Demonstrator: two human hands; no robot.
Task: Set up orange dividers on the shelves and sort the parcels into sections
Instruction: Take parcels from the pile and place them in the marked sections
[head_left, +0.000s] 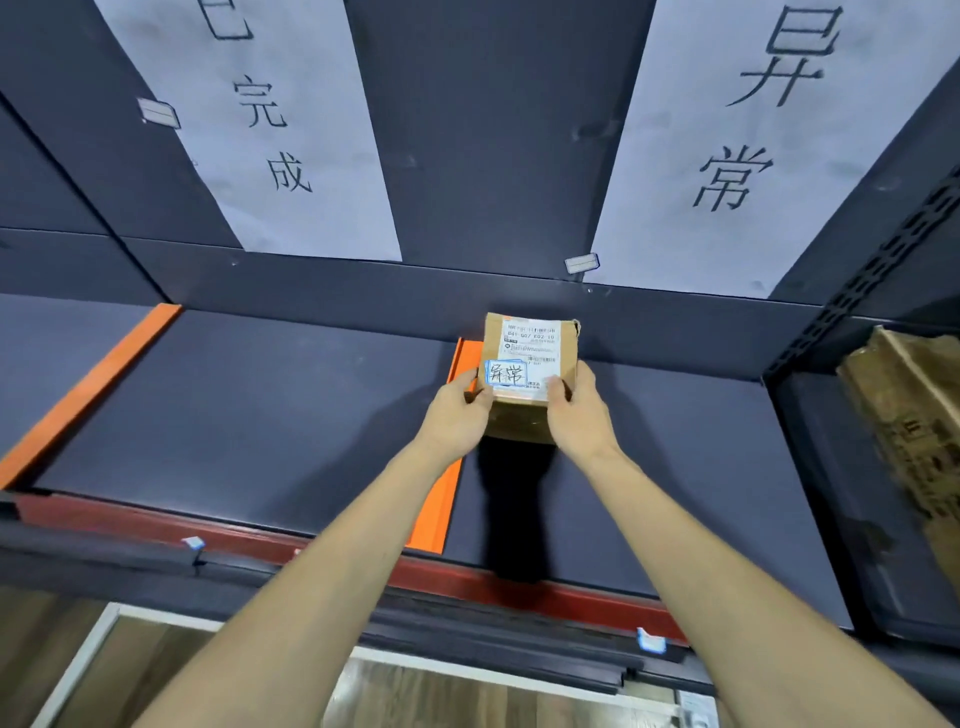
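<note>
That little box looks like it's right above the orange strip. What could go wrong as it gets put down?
1. The parcel, held by the left hand and right hand, hangs near the middle orange divider; it might land on it or knock it askew.
2. Its handwritten tag matches the right-hand paper sign, so setting it left of the divider would probably missort it.

Back wall: I see a dark panel (493, 130) carrying two white paper signs (291, 156), handwritten.
Shelf: dark deck (249, 405), red front strip (156, 525).
Right: perforated upright (872, 270).
Floor: wood-look boards (457, 696) below.
</note>
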